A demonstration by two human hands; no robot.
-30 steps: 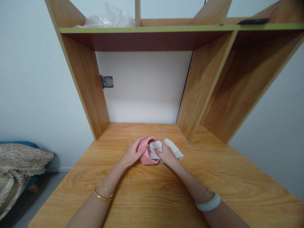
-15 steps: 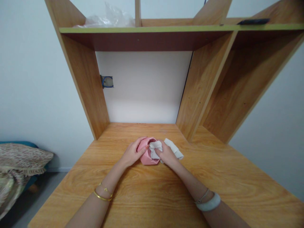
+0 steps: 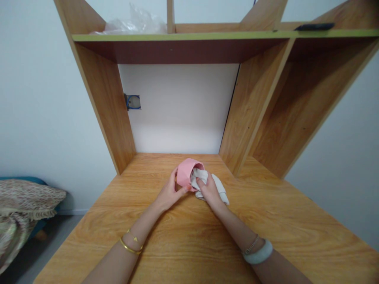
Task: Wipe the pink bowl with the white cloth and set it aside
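Note:
My left hand (image 3: 168, 194) grips a pink cup (image 3: 186, 176) by its left side, lifted off the wooden desk (image 3: 189, 240) and tilted so its mouth faces right. My right hand (image 3: 209, 191) is closed on a white cloth (image 3: 219, 188) and pushes part of it into the cup's mouth. The rest of the cloth hangs to the right of my fingers. Both hands are at the middle of the desk, near its back.
A wooden hutch rises behind the desk, with an upright panel (image 3: 248, 110) on the right and a shelf (image 3: 189, 37) above. Crumpled clear plastic (image 3: 133, 23) and a dark flat object (image 3: 314, 27) lie on the shelf. A patterned blanket (image 3: 20, 205) lies at the lower left.
The pink cup has been raised off the desk and tipped up, its mouth now towards the right. My right hand has shifted with the cloth still pressed into it.

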